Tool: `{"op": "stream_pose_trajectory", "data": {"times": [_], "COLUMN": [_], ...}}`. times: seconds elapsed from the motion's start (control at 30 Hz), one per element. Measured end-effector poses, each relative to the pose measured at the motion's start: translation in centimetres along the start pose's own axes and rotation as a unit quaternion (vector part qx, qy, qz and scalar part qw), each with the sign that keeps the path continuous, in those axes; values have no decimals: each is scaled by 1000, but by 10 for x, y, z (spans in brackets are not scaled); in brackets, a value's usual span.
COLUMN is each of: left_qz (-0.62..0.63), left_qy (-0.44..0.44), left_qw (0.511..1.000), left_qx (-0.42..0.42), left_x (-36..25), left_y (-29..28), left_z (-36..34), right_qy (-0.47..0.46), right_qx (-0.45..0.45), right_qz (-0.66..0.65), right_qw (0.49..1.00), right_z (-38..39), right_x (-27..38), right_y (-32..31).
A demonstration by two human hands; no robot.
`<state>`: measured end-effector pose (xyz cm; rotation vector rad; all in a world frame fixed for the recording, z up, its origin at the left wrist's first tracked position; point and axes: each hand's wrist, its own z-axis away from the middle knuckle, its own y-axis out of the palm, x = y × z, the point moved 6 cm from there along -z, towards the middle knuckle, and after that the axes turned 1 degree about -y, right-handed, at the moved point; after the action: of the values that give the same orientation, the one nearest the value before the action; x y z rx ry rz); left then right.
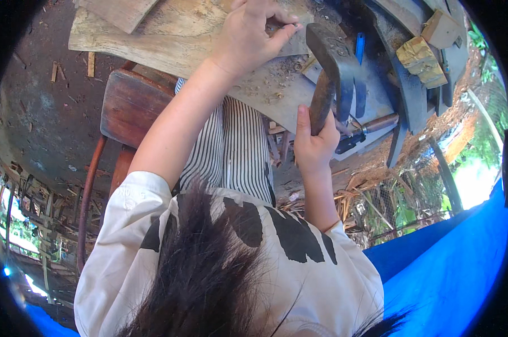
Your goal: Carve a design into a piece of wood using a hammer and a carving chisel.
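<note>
My right hand (317,140) is wrapped round the dark handle of a claw hammer (325,48). The hammer is raised, its head up and its claws hanging toward me. To the left, above a worn wooden board (153,39), is my left hand (254,33), its thumb and fingers drawn together in a pinch. Something tiny shows at the thumb tip, too small to name. Part of this hand runs off the top edge. Wood crumbs lie on the grey-brown work surface (271,84) between my hands.
A brown wooden chair (133,106) stands left of my legs. Right of the hammer lie a blue slim tool (359,48), a wooden-handled tool (380,122) and a yellowish wood block (421,62). Blue sheeting (450,264) spreads at the lower right.
</note>
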<state>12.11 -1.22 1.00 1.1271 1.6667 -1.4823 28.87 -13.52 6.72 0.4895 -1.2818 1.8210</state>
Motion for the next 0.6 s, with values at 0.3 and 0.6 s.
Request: {"op": "stream_pose_trajectory", "data": {"times": [0.3,0.6], "left_qz": [77,106], "left_qy": [-116,-150], "left_qw": [990,977], "left_qx": [38,109], "left_x": [12,13], "left_y": [4,-4], "left_z": [4,0], "right_qy": [38,64], "right_qx": [14,38], "right_qz": [38,77], "right_qw": [998,994], "right_z": [-11,-8], "right_x": [2,-3], "right_y": [4,7]}}
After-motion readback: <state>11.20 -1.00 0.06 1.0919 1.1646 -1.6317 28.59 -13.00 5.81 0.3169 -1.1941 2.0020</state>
